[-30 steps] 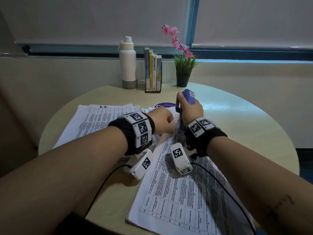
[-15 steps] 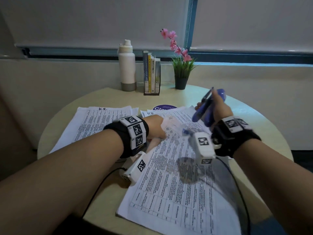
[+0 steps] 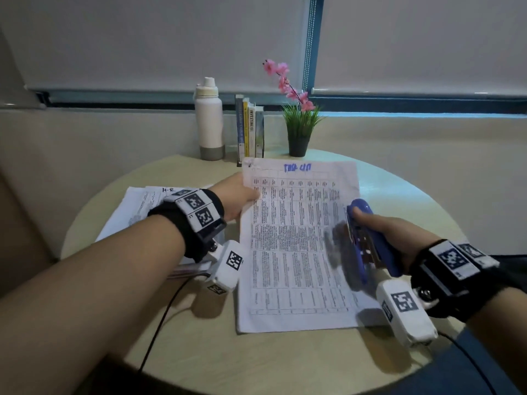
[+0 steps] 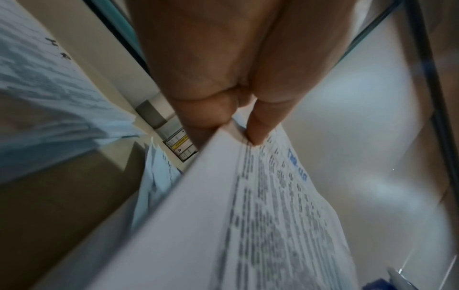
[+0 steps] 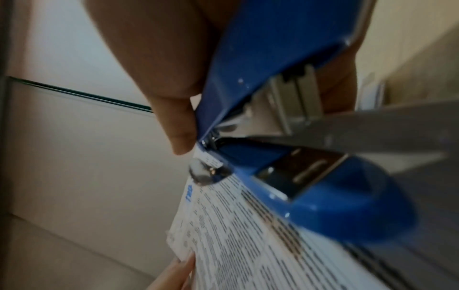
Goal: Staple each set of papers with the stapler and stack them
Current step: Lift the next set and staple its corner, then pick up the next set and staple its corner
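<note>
My right hand [image 3: 399,238] has swung the stapler [image 3: 368,240] off the paper set [image 3: 296,238]'s corner, fingers wrapped around it; my left hand [image 3: 236,198] pinches the set's left edge.

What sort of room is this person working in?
Probably an office or study corner: a round table by a window with roller blinds, upright books, a water bottle and printed papers.

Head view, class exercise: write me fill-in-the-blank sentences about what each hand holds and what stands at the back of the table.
1. The right hand grips a blue ____.
2. The left hand pinches the ____ edge of the paper set.
3. The white bottle stands to the ____ of the books.
4. The potted plant has ____ flowers.

Missing words: stapler; left; left; pink
</note>
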### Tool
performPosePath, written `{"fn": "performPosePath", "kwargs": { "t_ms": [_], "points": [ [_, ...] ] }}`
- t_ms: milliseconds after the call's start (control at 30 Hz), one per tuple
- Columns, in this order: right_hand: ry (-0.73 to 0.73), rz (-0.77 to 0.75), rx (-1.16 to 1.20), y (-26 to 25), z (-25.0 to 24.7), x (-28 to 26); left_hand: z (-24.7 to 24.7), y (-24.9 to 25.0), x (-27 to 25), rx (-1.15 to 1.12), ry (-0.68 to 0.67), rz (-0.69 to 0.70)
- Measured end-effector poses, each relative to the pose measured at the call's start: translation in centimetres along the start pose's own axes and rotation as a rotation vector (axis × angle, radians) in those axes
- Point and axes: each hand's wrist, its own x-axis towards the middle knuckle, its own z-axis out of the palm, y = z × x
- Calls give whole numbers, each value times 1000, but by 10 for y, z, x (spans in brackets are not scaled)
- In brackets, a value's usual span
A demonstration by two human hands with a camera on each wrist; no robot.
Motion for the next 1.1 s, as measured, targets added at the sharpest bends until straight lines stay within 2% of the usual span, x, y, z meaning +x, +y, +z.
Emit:
{"fn": "performPosePath", "kwargs": {
  "t_ms": [67,167,233,300,433,500,600,700,833,933,1000,1033,1067,1100],
  "points": [
    [15,-23,4,0,4,2,0,-1,-1,-100,41,-2],
    [68,-84,67,-2,7,7,-7,-15,-5,-141,35,-124],
    [95,-109,118,-3,11,9,-10,-23,-13,68,-70,-162],
    [95,-99,128,-3,12,12,-15,-26,-20,264,-85,-129],
    [87,15,26,1,13,12,-69,-18,-27,466,191,-87],
    [87,81,36,3,12,10,-105,-20,-28,509,278,-101],
    [120,101,-8,4,11,10,-147,-33,-35,607,374,-143],
    [183,93,-117,5,12,9,-172,-53,-40,747,373,-263],
    [183,85,-142,14,8,18,-192,-86,-35,887,387,-473],
    [170,77,-120,17,6,21,-181,-85,-36,989,387,-580],
    [163,77,-115,17,7,20,-159,-70,-33,1127,443,-479],
    [156,73,-110,16,9,19,-144,-60,-29,1174,454,-376],
    [144,63,-105,14,12,16,-122,-48,-25,1186,425,-275],
    [129,56,-105,11,16,11,-99,-38,-19,1192,341,-185]
  ]
}}
